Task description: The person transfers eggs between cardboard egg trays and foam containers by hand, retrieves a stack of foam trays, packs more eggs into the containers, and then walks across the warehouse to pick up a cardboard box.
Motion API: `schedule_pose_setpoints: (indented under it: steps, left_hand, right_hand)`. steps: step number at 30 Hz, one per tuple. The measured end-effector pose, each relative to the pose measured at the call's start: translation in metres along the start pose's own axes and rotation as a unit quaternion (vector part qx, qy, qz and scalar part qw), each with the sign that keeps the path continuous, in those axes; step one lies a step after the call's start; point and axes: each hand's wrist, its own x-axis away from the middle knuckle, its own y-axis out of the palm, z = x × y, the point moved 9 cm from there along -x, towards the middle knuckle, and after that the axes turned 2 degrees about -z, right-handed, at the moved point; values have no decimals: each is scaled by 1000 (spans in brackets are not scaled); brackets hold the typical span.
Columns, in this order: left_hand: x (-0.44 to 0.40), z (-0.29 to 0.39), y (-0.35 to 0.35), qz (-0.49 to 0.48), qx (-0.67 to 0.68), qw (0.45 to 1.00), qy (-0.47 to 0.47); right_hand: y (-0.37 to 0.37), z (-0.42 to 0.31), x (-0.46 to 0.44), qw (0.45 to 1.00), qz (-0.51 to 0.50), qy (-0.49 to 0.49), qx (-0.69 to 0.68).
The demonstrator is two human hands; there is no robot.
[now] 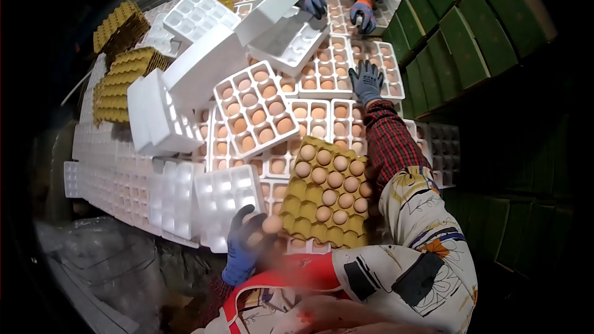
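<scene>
My left hand (pixel 243 244), in a blue-grey glove, is closed round a brown egg (pixel 272 224) low in the view. Motion blurs it, and a second egg seems to sit among the fingers. Beside it lies a yellow-brown pulp egg tray (pixel 297 207), with eggs in its upper and right cups and bare cups at lower left. My right hand (pixel 368 80), gloved in grey, reaches forward with spread fingers over a white foam egg tray (pixel 396 94) filled with eggs. Another filled foam tray (pixel 255 110) rests tilted on the trays in the middle.
White foam boxes and lids (pixel 207 65) are heaped at left, near stacked pulp trays (pixel 127 83). Green cartons (pixel 461 55) form a wall on the right. Across the table, another person's gloved hands (pixel 312 0) handle a foam box and eggs.
</scene>
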Motion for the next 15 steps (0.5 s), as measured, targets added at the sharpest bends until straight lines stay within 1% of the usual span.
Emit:
schedule_pose_setpoints:
  steps: [1,2,3,4,5,7,9,10,11,13,15]
  left_hand:
    - [5,-4,-16,25,6,999,-28]
    - [10,-13,-30,49,43,997,-48]
    - [14,-23,-45,78,30,994,-64]
    - [16,-37,-55,107,-3,993,-55]
    - [14,-47,-60,110,-164,980,-19]
    - [-1,-58,-57,119,-161,980,-19]
    - [-28,-44,-47,89,-184,979,-1]
    - [-39,-41,-35,57,-250,966,31]
    - [-46,-46,-23,9,-297,954,40]
    - [-58,-41,-28,9,-280,958,67]
    - [-74,-31,-38,42,-256,955,146]
  right_hand:
    - [-3,-9,12,998,-58,14,24]
    - [-12,-12,28,1000,-20,3,0]
    - [-22,-18,43,999,15,-28,-10]
    - [-26,-20,50,998,-19,-32,-50]
    - [-37,-28,72,990,3,-65,-128]
    - [-62,-60,126,943,-37,-128,-305]
    - [-111,-103,186,920,-29,-161,-357]
    - [-120,-113,209,912,-45,-164,-374]
    - [-128,-124,230,903,-62,-166,-391]
    - [-154,-147,268,860,-105,-123,-484]
    - [-157,-159,305,851,-87,-117,-505]
